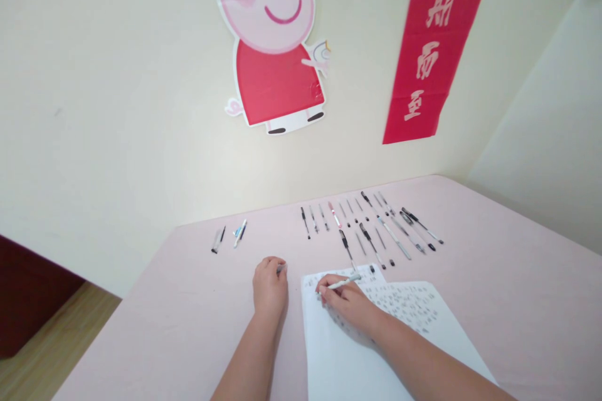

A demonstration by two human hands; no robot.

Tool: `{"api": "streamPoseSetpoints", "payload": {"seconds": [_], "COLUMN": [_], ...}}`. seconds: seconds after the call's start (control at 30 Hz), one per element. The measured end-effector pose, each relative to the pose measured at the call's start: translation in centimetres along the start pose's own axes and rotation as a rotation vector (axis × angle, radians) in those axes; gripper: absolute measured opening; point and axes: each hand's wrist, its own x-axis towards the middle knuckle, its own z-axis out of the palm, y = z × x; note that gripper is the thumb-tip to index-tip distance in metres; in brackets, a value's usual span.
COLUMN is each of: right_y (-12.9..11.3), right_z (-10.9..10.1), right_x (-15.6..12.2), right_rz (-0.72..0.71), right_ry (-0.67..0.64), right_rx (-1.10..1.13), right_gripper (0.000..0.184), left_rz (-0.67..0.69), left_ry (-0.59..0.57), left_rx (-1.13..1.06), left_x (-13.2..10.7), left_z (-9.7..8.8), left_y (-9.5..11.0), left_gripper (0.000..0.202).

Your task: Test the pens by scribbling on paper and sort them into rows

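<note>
My right hand (345, 302) is closed around a white pen (342, 283), its tip touching the top left of a white sheet of paper (343, 363) covered in handwriting on its right part. My left hand (269, 287) rests on the pink table (188, 319) just left of the sheet, fingers curled around a small pale thing, perhaps a pen cap (281, 269). Both forearms reach in from the bottom edge.
Several pens and pen parts (371, 225) lie in rows behind the sheet. Two more pens, a dark pen (217, 240) and a blue-and-white pen (240, 232), lie at the far left. A cartoon pig cutout (277, 44) and a red banner (435, 44) hang on the wall.
</note>
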Motion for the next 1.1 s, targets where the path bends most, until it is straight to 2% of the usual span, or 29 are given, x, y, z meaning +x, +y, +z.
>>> {"api": "streamPoseSetpoints", "payload": {"seconds": [0.1,0.2,0.4,0.6,0.7,0.93,1.1], "right_y": [0.2,0.3,0.3,0.1,0.0,-0.4,-0.4], "right_z": [0.0,0.0,-0.1,-0.5,-0.5,-0.8,-0.9], "right_x": [0.0,0.1,0.6,0.5,0.4,0.3,-0.1], "right_rz": [-0.021,-0.019,0.018,-0.019,-0.033,-0.089,-0.131], "right_ry": [0.019,0.055,0.177,0.287,0.306,0.319,0.252], "right_rx": [0.052,0.103,0.304,0.280,0.235,0.117,0.144], "right_gripper": [0.028,0.027,0.028,0.025,0.023,0.018,0.025], "left_rz": [0.000,0.013,0.047,-0.035,-0.023,0.054,0.110], "left_ry": [0.005,0.020,-0.027,-0.129,-0.163,-0.207,-0.246], "left_rx": [-0.001,-0.067,-0.381,-0.632,-0.706,-0.729,-0.678], "left_x": [0.0,0.1,0.1,-0.2,-0.3,-0.5,-0.8], "left_z": [-0.3,-0.5,-0.2,0.4,0.4,0.5,0.6], "left_y": [0.3,0.7,1.5,1.9,2.1,2.3,2.1], "left_gripper": [0.012,0.010,0.014,0.013,0.011,0.010,0.013]}}
